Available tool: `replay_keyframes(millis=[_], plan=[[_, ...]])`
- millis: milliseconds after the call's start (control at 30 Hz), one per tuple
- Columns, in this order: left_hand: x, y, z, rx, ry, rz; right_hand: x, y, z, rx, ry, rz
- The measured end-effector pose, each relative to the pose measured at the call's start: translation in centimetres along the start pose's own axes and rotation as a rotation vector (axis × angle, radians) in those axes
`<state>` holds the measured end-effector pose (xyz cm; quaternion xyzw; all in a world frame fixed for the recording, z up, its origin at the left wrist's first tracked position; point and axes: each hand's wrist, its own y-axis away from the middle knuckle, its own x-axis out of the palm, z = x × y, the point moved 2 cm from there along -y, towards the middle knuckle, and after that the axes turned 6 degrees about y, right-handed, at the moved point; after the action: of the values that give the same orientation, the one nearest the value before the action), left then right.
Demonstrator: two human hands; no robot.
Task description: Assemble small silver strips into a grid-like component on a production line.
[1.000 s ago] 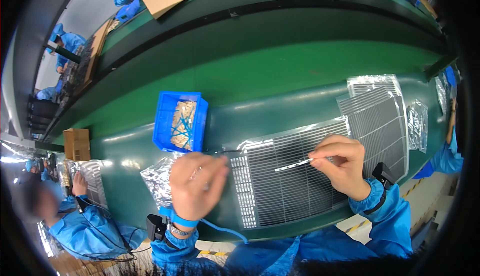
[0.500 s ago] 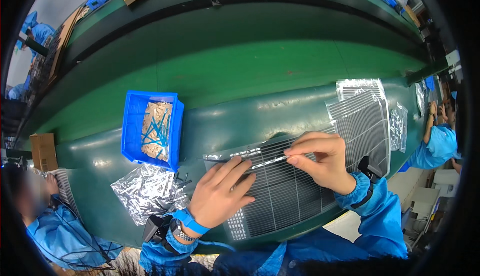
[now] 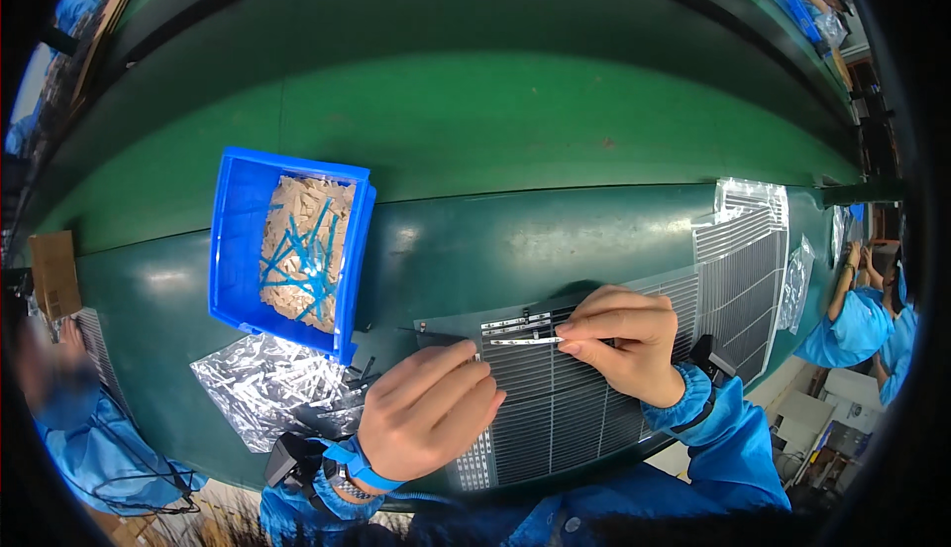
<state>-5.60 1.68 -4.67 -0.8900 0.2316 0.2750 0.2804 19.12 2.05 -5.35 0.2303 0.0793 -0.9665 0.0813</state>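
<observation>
Between the thumb and forefinger of my right hand (image 3: 624, 344) is a narrow white strip with small dark marks (image 3: 523, 341), held above a dark lined sheet (image 3: 570, 408). Similar white strips (image 3: 510, 325) lie just behind it on the sheet's far part. My left hand (image 3: 426, 413) is at the sheet's left side, its fingers bent and close together. Its thumb, and whatever is under the fingers, stay hidden. A column of small white marked pieces (image 3: 475, 463) runs down the sheet's left edge, partly under that hand.
Left of the sheet stands a blue bin (image 3: 230, 250) of beige pieces and blue strips. A clear bag of small white strips (image 3: 267, 388) lies before it. More lined sheets (image 3: 743, 289) and a clear bag (image 3: 795, 284) lie right. People in blue work at both sides.
My left hand has drawn its spread fingers together and bent them. My right hand keeps its pinch on the white strip. The view has shifted, and the bin looks larger.
</observation>
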Motion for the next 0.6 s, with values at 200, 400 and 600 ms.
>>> replay_keyframes(millis=[200, 400, 600], plan=[[-0.44, -0.31, -0.29, -0.126, -0.112, -0.131, 0.26, 0.24, -0.36, -0.096, -0.060, -0.003], [0.52, 0.00, 0.29, -0.046, -0.100, -0.160, 0.52, 0.55, -0.28, -0.157, -0.081, 0.005], [0.37, 0.00, -0.12, -0.032, -0.113, -0.208, 0.65, 0.59, 0.14, -0.165, -0.056, 0.006]])
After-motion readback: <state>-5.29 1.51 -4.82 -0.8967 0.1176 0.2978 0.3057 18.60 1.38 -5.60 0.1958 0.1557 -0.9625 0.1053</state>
